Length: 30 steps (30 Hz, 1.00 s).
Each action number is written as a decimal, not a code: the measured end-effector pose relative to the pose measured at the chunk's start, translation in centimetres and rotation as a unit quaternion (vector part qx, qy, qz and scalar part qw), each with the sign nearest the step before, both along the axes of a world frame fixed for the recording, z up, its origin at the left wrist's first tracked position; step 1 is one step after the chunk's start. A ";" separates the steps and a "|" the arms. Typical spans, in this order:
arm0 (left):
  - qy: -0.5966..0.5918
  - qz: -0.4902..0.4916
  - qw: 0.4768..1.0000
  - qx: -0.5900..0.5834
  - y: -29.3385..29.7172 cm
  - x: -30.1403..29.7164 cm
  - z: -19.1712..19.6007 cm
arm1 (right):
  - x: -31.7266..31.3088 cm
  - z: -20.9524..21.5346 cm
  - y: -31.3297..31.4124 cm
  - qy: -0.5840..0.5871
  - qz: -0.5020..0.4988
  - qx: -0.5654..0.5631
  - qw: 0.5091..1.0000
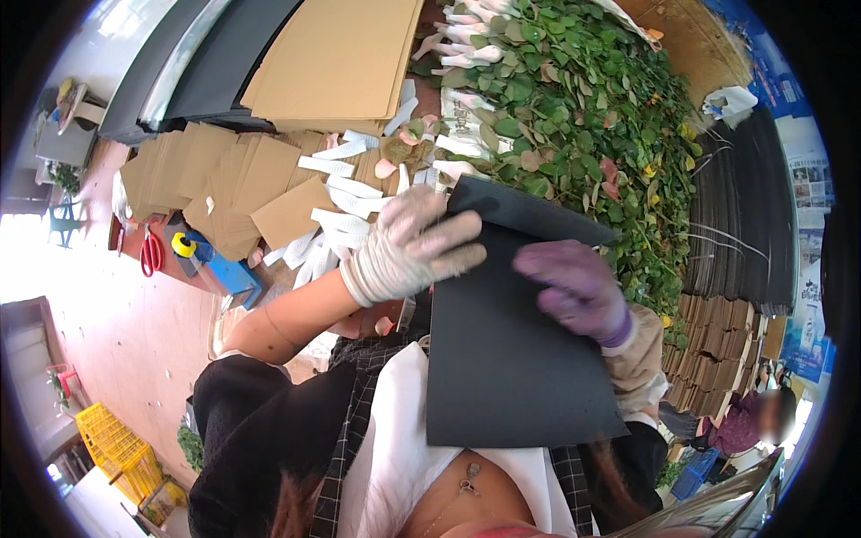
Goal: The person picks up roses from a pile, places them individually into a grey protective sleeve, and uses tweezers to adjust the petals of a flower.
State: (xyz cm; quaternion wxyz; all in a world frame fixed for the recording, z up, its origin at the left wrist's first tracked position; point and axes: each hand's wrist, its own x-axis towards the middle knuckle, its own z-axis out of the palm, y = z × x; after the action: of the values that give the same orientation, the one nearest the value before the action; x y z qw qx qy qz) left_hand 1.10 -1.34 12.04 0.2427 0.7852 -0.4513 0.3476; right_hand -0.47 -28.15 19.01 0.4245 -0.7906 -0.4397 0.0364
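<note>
In front of my chest is a large black paper sheet (516,377), its far edge folded into a flap (529,208). My left hand (414,244), in a white glove, is at the sheet's upper left edge with fingers apart, some of them over the black surface. Whether those fingertips touch the sheet I cannot tell. My right hand (577,291), in a purple glove, lies over the sheet's right part, fingers stretched out toward the left. Nothing shows in either hand. Beyond the sheet lies a broad heap of leafy green stems (574,117).
White paper strips (345,197) and brown cardboard pieces (215,175) spread to the left. Red scissors (151,253) and a blue tape dispenser (229,273) lie beside them. Brown sheets (336,58) are stacked at the back; black stacks (740,206) stand right. A person (737,421) is at lower right.
</note>
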 end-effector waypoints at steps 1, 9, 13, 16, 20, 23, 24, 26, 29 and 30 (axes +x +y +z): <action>0.068 -0.032 0.997 0.034 0.5 -1.0 -0.4 | 0.2 -0.6 1.4 -0.012 0.058 -0.015 0.998; 0.480 0.084 0.728 0.482 6.2 0.9 -2.1 | 1.0 -10.5 1.8 -0.110 0.039 -0.353 0.928; 0.295 0.482 0.797 0.212 15.5 0.5 -11.0 | -2.0 -14.3 2.9 -0.056 0.005 -0.331 0.942; 0.338 0.472 0.773 0.258 15.0 1.9 -8.8 | -1.8 -14.5 2.3 -0.061 0.003 -0.329 0.942; 0.293 0.455 0.802 0.252 17.7 0.0 -5.1 | -1.7 -10.3 3.6 -0.018 -0.078 -0.406 0.911; 0.351 0.351 0.843 -0.207 14.8 -1.0 -0.6 | -2.3 -10.4 2.6 0.022 -0.115 -0.424 0.898; 0.355 0.293 0.811 -0.360 12.0 -1.7 0.1 | -2.7 -10.6 2.3 0.040 -0.112 -0.426 0.897; 0.390 0.189 0.719 -0.543 9.8 -3.2 -2.5 | -2.8 -10.5 2.1 0.031 -0.105 -0.440 0.891; 0.424 -0.020 0.871 -0.246 3.2 -3.7 -1.1 | -2.7 -10.1 2.7 0.042 -0.146 -0.425 0.892; 0.435 -0.109 0.878 -0.168 2.2 -2.8 -2.5 | -2.8 -10.1 2.8 0.052 -0.171 -0.413 0.893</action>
State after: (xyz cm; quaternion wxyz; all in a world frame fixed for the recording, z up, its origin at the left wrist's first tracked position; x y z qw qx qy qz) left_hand -1.66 0.84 9.57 0.5788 0.7510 -0.3174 0.0126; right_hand -3.27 -25.39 8.95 0.0823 -0.9547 -0.2201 0.1826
